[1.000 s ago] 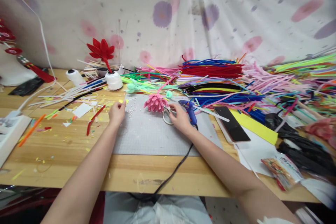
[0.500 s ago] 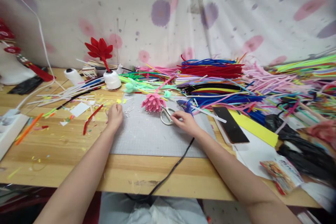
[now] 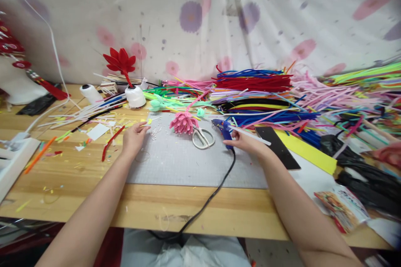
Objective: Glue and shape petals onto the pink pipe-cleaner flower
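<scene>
My right hand [image 3: 242, 141] is at the blue hot glue gun [image 3: 226, 132], its thumb across the handle and its fingers curled close round it. A long whitish glue stick [image 3: 250, 134] sticks out of the gun. At the left edge of the grey cutting mat [image 3: 188, 167], my left hand [image 3: 134, 138] has its fingers pinched together; what they hold, if anything, is too small to make out. Small white beads [image 3: 156, 132] lie scattered beside it. Between my hands lie scissors [image 3: 203, 138] and a pink flower of fuzzy stems [image 3: 184, 122], its head towards me.
Heaps of coloured pipe cleaners [image 3: 253, 83] line the back. A red flower [image 3: 119, 62] stands in a white thread cone [image 3: 135, 97]. At right are a black phone [image 3: 278, 148], yellow paper [image 3: 305, 150] and a snack packet [image 3: 340, 208]. A power strip [image 3: 19, 162] sits left; the gun's cord [image 3: 213, 194] crosses the mat.
My right hand has left the scissors, which lie on the mat, and moved right to the glue gun handle. My left hand stays near the beads, with its fingertips turned more towards them.
</scene>
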The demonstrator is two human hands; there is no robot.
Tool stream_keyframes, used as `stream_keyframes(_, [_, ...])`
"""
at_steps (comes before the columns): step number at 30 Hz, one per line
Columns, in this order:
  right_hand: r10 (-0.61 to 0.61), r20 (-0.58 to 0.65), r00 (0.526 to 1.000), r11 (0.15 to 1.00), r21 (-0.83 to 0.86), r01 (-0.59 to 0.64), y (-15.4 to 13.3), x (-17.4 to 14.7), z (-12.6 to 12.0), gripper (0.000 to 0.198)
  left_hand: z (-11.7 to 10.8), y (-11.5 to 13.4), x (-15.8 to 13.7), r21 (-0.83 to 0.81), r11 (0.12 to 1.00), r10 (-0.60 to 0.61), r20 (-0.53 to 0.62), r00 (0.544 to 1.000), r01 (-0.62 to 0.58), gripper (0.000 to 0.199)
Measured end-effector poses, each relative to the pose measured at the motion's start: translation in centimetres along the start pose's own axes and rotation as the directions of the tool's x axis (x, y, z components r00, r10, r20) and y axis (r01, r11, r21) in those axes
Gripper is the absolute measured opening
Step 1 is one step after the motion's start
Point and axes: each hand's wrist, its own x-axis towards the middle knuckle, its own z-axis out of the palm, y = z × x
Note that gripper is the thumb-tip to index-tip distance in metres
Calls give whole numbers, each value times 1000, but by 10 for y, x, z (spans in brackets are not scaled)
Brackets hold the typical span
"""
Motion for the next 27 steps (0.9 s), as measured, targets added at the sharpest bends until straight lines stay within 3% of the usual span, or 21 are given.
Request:
stream_keyframes(4, [-48,-70,996,997,55,52,-13,5,21,43,-3,5,-5,33,999,-1,-20,1000,2,33])
stream_keyframes(10, [144,-238,961,935,351,-53,-14,12,48,41,16,4,-16,210,965,171,-45,984,-158,26])
stream_keyframes(12, [210,-226,951,842,536,-58,-13,12,51,42,22,4,-16,292,941,202,-88,975,-169,27])
stream_keyframes(15, [234,-131,963,591,806,-34,-15,9,51,43,27,9,-17,418,904,161,-143,977,-88,27])
stream_keyframes(17, [188,-105,977,442,897,11,-17,7,51,40,30,15,-20,467,880,148,-99,984,-85,23])
stream_keyframes(19, [149,-107,983,369,928,45,-18,6,51,36,35,20,-25,481,864,166,4,986,-148,19])
stream_keyframes(22, [111,-116,987,359,931,69,-18,5,52,31,45,26,-32,480,844,203,125,971,-238,19])
stream_keyframes(27, [64,-117,991,383,920,83,-18,4,52,27,54,25,-31,485,838,199,154,968,-249,17])
